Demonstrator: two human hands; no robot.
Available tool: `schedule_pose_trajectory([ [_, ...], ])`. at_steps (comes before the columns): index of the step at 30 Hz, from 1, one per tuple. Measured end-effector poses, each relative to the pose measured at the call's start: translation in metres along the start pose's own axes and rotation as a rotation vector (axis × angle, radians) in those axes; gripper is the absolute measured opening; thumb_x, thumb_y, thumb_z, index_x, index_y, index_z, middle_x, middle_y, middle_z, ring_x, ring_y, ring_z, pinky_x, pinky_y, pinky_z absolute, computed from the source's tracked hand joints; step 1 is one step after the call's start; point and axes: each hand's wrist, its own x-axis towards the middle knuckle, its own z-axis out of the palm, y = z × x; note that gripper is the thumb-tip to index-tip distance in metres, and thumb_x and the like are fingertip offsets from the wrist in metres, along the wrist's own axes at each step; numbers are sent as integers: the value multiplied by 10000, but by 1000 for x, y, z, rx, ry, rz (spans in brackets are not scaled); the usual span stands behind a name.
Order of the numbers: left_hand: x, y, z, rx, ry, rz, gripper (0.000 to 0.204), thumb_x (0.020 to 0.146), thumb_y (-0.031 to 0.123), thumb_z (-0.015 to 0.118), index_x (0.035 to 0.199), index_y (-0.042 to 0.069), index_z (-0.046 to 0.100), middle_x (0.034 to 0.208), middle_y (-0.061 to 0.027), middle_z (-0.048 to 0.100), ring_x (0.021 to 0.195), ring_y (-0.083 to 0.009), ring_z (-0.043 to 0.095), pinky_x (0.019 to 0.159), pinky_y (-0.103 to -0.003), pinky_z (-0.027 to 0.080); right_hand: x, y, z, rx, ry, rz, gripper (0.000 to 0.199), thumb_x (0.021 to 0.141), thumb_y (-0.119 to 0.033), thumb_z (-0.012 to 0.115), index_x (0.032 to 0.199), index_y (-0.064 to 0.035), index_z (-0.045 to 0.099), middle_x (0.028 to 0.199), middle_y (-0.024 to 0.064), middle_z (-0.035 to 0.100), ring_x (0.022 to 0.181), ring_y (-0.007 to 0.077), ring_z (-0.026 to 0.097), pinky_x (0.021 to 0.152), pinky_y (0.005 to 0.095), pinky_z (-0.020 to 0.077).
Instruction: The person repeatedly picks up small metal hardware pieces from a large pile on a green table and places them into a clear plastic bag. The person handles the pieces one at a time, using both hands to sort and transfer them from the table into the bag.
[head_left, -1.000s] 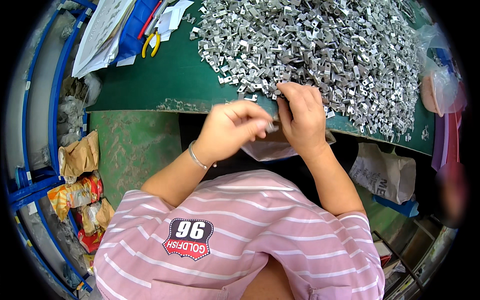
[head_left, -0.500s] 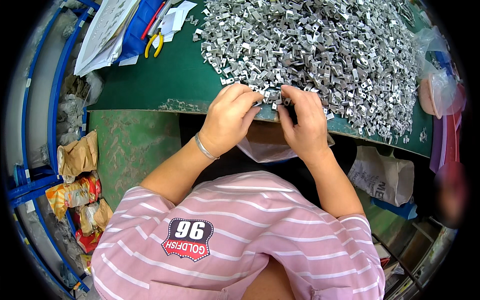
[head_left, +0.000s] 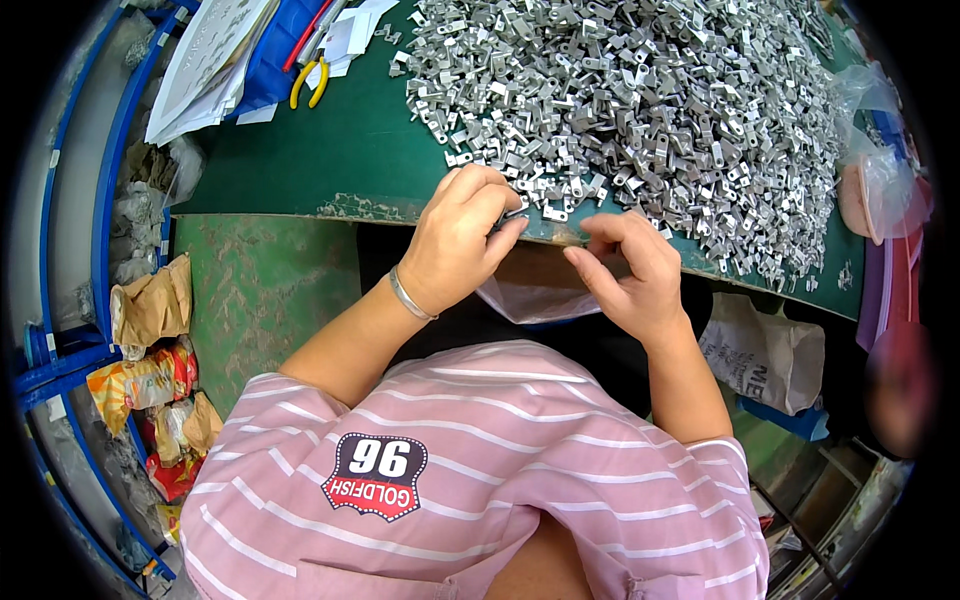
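— Pinching something, is the left hand (head_left: 455, 240)?

— Yes, its fingers are closing on a small metal piece (head_left: 512, 213) at the near edge of the green table (head_left: 330, 160), right where the heap of small grey metal brackets (head_left: 640, 110) is thinning out. A thin bracelet (head_left: 410, 297) is sitting on that wrist.

— And the right hand (head_left: 630, 275)?

— It is hovering just past the near edge, a little to the right of the left hand, with fingers curled and the forefinger and thumb drawing together. Whether it is gripping a piece, I cannot tell; nothing is showing between the fingertips.

— Where is the heap lying?

— It is covering the far and right part of the table, reaching down to the near edge by the hands.

— Anything under the hands?

— A clear plastic bag (head_left: 535, 295) is hanging just below the table's near edge, between the two wrists.

— What else is lying about?

— Yellow-handled pliers (head_left: 308, 80) are resting near the far left corner, beside a blue tray (head_left: 262, 85) and some white papers (head_left: 200, 60). A crumpled white bag (head_left: 765, 350) is sitting below the table at the right.
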Motion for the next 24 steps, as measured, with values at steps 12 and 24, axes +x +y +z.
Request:
schedule_pose_trajectory([
  [12, 6, 2, 5, 63, 41, 82, 196, 742, -29, 790, 887, 60, 693, 912, -67, 698, 859, -282, 639, 797, -389, 486, 23, 11, 23, -380, 251, -93, 275, 769, 15, 753, 1027, -47, 680, 921, 86, 707, 803, 290, 633, 713, 395, 519],
  [24, 4, 7, 0, 118, 52, 3, 214, 753, -15, 788, 929, 84, 718, 931, -40, 717, 870, -257, 641, 791, -376, 451, 17, 12, 14, -182, 416, -151, 260, 766, 141, 711, 978, -6, 674, 911, 134, 710, 812, 305, 693, 712, 366, 560],
])
